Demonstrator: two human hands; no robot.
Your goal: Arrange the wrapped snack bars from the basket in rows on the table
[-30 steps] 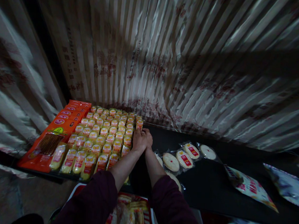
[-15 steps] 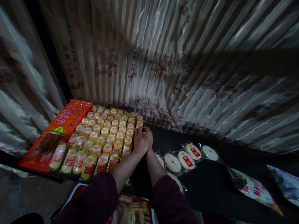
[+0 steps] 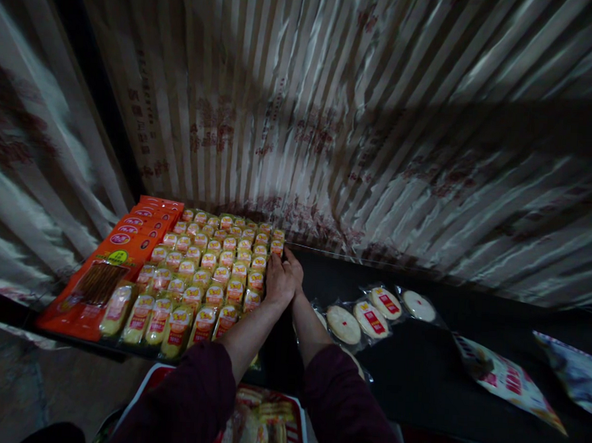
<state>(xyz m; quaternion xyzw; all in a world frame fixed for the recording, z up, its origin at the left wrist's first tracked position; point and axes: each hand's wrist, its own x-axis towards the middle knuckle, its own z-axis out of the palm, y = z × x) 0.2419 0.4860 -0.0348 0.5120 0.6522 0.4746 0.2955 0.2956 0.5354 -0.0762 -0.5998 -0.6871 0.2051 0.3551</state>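
Note:
Small yellow wrapped cakes (image 3: 209, 260) with red-and-white labels stand in close rows on the black tabletop. My left hand (image 3: 279, 281) is at the right edge of these rows, with its fingers closed against a wrapped cake (image 3: 277, 245) in the rightmost column. Pressed beside it, my right hand (image 3: 295, 269) has its fingers bent around the far right side of the same cake. The hands overlap and hide the cake's lower part and most of the fingertips.
Orange snack packets (image 3: 119, 245) lie overlapped to the left. Round flat cakes in clear wrap (image 3: 344, 324) lie right of my hands, with a white pouch (image 3: 509, 378) farther right. Below the table edge sits a red-and-white tray (image 3: 302, 423) of packaged food. Pleated curtain (image 3: 282, 115) hangs behind.
Both hands stay at the same wrapped cake, with only slight finger movement. The view has shifted slightly.

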